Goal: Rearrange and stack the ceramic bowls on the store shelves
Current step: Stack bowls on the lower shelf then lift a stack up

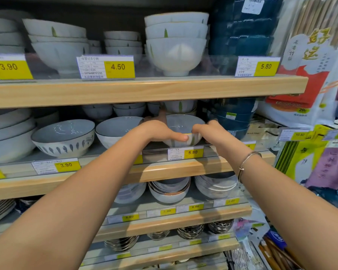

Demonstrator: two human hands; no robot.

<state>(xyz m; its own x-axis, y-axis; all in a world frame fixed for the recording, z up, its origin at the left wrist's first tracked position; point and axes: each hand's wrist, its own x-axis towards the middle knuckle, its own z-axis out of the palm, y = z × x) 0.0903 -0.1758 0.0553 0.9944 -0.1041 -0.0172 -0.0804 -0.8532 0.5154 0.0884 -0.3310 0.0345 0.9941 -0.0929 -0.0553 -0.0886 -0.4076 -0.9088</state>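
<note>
Nearest, two bare forearms stretched up from the lower corners toward the middle shelf point(183, 170), with a thin metal bracelet point(246, 164) on the right wrist. At their ends, left hand point(158, 131) and right hand point(213, 131) clasped on either side of one ceramic bowl point(183, 122): grey inside, white outside with a green leaf stroke. Left thumb pressed flat on the front wall, the other fingers out of sight round the left side; right fingers point(199, 130) curled over the right rim. Both closed in narrow, holding the bowl.

Bowl at the front of the middle shelf, right of centre, just above the 5.80 price tag point(185, 153); base hidden behind the clear rail, so resting or lifted: cannot tell.

Just beside it on the left, a second grey-lined bowl point(115, 129), then a dash-patterned bowl point(63, 137). Close on the right, a stack of dark blue bowls point(232, 117). On the upper shelf point(144, 90), straight above, a stack of white leaf bowls point(176, 41).
</note>
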